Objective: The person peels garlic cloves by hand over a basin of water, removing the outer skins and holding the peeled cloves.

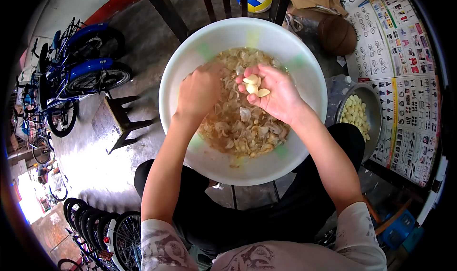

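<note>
Cradling several peeled garlic cloves in my right grip, palm up, fingers half curled, inside the mouth of the white basin. Left grip is at the basin's left half, knuckles up, fingers bent and blurred; can't tell from my feed whether it's clenched on anything. Below both, in the basin: brownish water with loose garlic skins. Right of the basin: metal bowl with more peeled cloves, just beside the knee; past it, printed sheets showing bikes. Beyond the basin's far rim: dark slats, with a blue-yellow-white ball behind. Left of the basin: small stool, then blue-fendered bikes.
</note>
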{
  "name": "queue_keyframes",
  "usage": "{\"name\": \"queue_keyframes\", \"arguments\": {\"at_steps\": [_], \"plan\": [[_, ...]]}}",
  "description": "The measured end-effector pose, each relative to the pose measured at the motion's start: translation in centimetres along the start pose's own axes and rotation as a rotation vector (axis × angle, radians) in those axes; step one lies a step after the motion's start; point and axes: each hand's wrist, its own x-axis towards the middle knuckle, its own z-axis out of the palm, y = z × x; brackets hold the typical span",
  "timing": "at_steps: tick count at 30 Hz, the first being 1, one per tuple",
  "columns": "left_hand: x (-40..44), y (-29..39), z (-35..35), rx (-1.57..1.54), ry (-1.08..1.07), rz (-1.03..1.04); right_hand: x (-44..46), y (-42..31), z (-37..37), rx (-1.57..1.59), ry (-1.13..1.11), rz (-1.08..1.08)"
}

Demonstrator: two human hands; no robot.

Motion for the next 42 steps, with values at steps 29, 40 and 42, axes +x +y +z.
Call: {"name": "queue_keyframes", "arguments": {"at_steps": [29, 40, 42], "plan": [[-0.1, 3.3, 5.8, -0.012, -0.146, 0.65, -3.6, -6.8, -1.3, -0.324, 0.017, -0.4], [1.2, 3.9, 12.6, 0.01, -0.396, 0.819, -5.1, -6.4, -0.3, -0.31, 0.011, -0.363], [0.8, 3.4, 12.9, 0.067, -0.441, 0.813, -5.4, -6.6, -0.2, -0.32, 0.008, -0.366]]}}
